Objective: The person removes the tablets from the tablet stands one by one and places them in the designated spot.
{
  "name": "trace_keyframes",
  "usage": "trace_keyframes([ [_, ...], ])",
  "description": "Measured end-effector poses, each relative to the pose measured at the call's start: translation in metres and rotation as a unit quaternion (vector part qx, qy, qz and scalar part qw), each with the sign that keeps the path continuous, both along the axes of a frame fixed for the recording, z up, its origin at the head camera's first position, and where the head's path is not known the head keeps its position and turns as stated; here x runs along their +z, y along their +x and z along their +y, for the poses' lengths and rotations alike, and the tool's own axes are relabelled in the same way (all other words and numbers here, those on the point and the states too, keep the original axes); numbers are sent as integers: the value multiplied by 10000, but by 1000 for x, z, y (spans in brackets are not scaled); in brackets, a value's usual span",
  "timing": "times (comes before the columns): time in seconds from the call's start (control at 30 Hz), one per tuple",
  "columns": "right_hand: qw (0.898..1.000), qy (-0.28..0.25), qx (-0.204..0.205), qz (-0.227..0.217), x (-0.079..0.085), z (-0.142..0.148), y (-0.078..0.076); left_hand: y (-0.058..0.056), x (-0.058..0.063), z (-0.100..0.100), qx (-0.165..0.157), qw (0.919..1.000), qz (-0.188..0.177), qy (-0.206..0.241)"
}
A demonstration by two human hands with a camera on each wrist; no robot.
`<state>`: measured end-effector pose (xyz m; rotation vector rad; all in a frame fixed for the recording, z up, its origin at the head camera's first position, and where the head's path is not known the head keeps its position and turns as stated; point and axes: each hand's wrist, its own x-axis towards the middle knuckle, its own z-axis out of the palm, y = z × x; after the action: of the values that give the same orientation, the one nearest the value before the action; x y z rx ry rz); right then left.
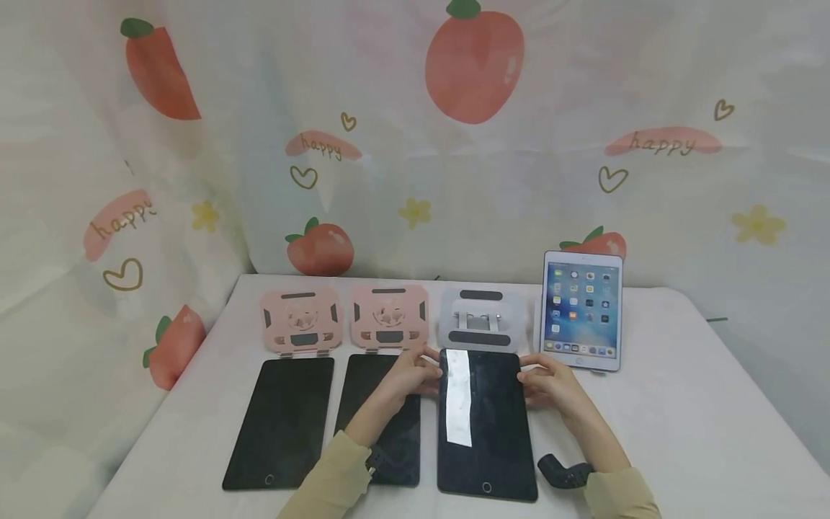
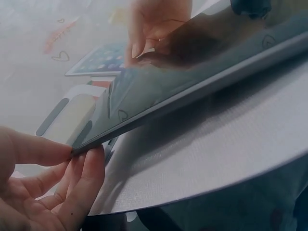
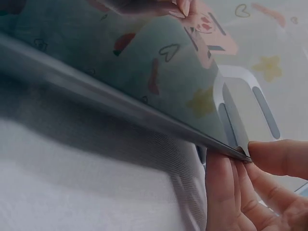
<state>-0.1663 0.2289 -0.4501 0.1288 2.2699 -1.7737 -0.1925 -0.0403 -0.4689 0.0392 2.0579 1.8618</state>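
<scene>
My left hand (image 1: 411, 375) and right hand (image 1: 551, 382) pinch the two far corners of a black tablet (image 1: 499, 418). A white glare strip runs down its dark screen. In the left wrist view the thumb lies on top of the tablet (image 2: 202, 82) and the fingers are beneath it. The right wrist view has the same grip at the other corner, with the tablet's edge (image 3: 144, 115) raised over the cloth and a shadow under it. Just beyond the tablet stands a white folding tablet stand (image 1: 481, 336) with dark pads.
Two black tablets, one at the left (image 1: 279, 425) and one partly behind my left forearm (image 1: 389, 447), lie flat on the white cloth. Behind them stand two pink stands, left (image 1: 301, 295) and right (image 1: 390, 291). A white tablet (image 1: 580, 310) with a lit screen leans upright at the back right.
</scene>
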Motion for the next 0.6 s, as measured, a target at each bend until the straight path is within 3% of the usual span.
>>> trace_keyframes([
  [0.6,9987,446,-114,-209,-1,-1,1,2,-6,7,41,9929,666,-981],
])
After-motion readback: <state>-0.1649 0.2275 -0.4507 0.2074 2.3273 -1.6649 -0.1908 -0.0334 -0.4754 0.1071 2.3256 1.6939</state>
